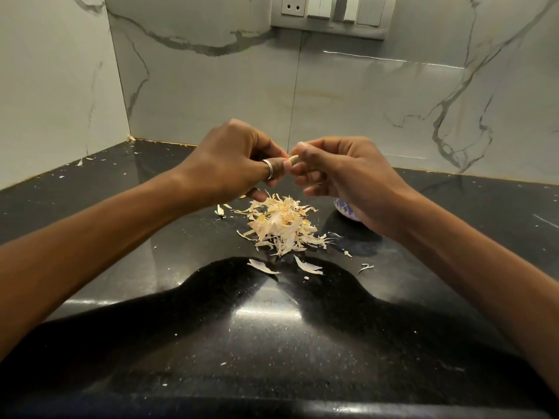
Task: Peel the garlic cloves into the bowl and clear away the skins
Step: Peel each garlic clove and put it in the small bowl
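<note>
A pale garlic clove [294, 159] is held in the air between both hands, above the counter. My left hand [239, 160], with a ring on the thumb, pinches its left end. My right hand [338, 170] pinches its right end with curled fingers. Below them a heap of dry garlic skins [282, 223] lies on the black counter [181, 297]. A white bowl with blue pattern [344, 208] stands to the right of the heap, mostly hidden behind my right wrist; its contents are not visible.
Loose skin flakes [308, 265] lie in front of the heap and are scattered across the counter. Marble-tiled walls close the counter at the back and left, meeting in a corner [130, 137]. A switch panel [329, 13] sits high on the back wall.
</note>
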Demonstrator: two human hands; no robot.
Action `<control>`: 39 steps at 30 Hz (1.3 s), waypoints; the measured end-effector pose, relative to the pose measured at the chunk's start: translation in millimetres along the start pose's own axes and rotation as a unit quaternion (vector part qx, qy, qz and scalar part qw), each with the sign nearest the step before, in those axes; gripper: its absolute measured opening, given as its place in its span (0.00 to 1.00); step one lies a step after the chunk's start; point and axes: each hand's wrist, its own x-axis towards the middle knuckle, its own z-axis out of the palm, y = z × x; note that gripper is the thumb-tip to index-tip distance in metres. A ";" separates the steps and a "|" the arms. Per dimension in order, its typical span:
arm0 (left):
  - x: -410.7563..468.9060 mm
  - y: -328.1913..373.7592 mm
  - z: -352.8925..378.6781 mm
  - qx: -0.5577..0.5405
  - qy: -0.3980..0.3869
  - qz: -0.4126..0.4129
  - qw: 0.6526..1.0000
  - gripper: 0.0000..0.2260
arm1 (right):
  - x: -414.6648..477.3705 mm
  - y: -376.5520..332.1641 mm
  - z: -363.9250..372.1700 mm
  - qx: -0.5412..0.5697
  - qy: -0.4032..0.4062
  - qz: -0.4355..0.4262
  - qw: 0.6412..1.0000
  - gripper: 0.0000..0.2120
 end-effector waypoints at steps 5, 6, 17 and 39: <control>-0.8 -0.1 3.2 0.000 0.004 0.023 1.000 0.09 | -1.0 -2.6 4.7 0.085 0.002 0.018 0.996 0.05; -0.6 -0.8 3.0 -0.024 0.010 0.011 1.000 0.08 | -0.7 -3.7 4.1 0.117 0.005 0.028 0.993 0.05; -1.5 -1.8 11.1 -0.179 0.036 -0.008 0.983 0.08 | -3.3 -1.1 6.3 0.053 0.030 0.016 0.998 0.04; -0.8 -7.2 8.3 0.085 0.030 0.074 0.993 0.09 | 0.6 6.5 3.3 -0.349 0.058 -0.190 0.916 0.13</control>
